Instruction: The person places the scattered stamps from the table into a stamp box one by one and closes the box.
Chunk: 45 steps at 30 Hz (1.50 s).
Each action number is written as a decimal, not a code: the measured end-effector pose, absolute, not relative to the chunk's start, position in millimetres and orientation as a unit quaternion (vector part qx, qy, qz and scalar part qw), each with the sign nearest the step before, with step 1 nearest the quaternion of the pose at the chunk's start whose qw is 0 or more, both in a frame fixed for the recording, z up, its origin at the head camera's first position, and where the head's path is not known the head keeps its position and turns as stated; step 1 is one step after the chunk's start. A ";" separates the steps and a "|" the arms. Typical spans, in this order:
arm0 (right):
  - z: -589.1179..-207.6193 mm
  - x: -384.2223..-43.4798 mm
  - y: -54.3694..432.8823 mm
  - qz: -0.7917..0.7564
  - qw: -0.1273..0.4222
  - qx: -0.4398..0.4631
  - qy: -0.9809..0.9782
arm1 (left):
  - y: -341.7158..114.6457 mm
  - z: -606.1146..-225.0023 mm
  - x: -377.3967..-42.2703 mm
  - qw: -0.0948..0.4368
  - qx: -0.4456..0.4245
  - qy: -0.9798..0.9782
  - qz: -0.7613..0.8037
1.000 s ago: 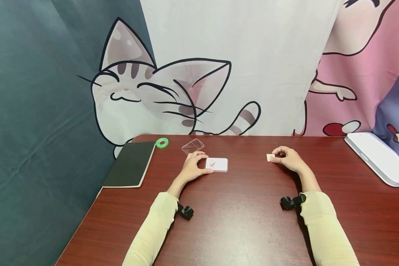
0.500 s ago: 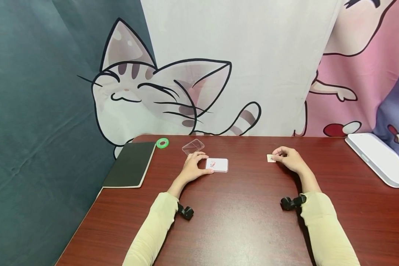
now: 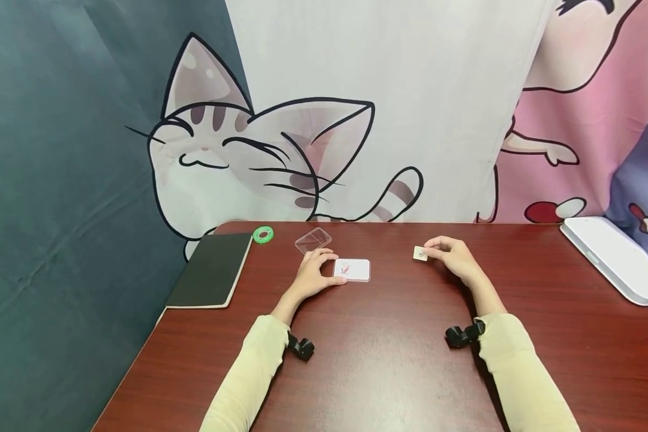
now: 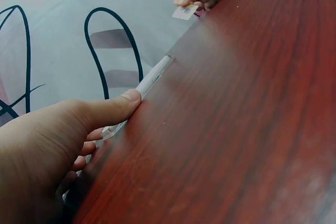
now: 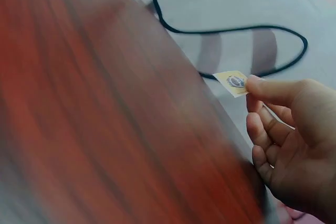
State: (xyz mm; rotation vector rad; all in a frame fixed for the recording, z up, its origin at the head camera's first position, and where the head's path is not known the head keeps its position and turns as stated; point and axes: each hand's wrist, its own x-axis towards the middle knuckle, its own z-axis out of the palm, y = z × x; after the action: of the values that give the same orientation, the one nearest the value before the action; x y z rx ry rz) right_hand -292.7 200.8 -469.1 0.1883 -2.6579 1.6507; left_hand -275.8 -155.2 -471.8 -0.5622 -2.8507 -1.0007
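A flat white case [image 3: 356, 270] with a small red picture lies on the table. My left hand [image 3: 310, 275] holds it at its left end, thumb on the near edge and fingers on the far side; the left wrist view shows the thumb [image 4: 118, 107] against its side. In my right hand [image 3: 455, 257], thumb and fingertips pinch a small square piece of printed paper [image 5: 231, 83], pale yellow with a round dark emblem. That paper is held just off the table, apart from the case. A clear plastic lid [image 3: 313, 239] lies just beyond my left hand.
A black notebook [image 3: 210, 270] and a green tape roll [image 3: 263, 234] lie at the table's left. A white tray [image 3: 615, 258] rests at the right edge. The wooden table [image 3: 389, 348] ends at a cartoon-printed curtain.
My right hand has moved left with the paper, toward the case. My left hand and the case have stayed in place.
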 end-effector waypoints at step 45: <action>-473.1 -287.4 76.3 0.481 0.018 0.120 -0.868 | -154.3 -471.8 -274.8 0.041 -0.182 -0.925 -0.332</action>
State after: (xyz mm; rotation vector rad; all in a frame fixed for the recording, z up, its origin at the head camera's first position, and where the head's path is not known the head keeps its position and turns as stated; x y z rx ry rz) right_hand -287.4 76.3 -473.1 0.3730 -2.6966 1.4945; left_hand -274.8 -154.3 -471.8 -0.5576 -2.8322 -1.0156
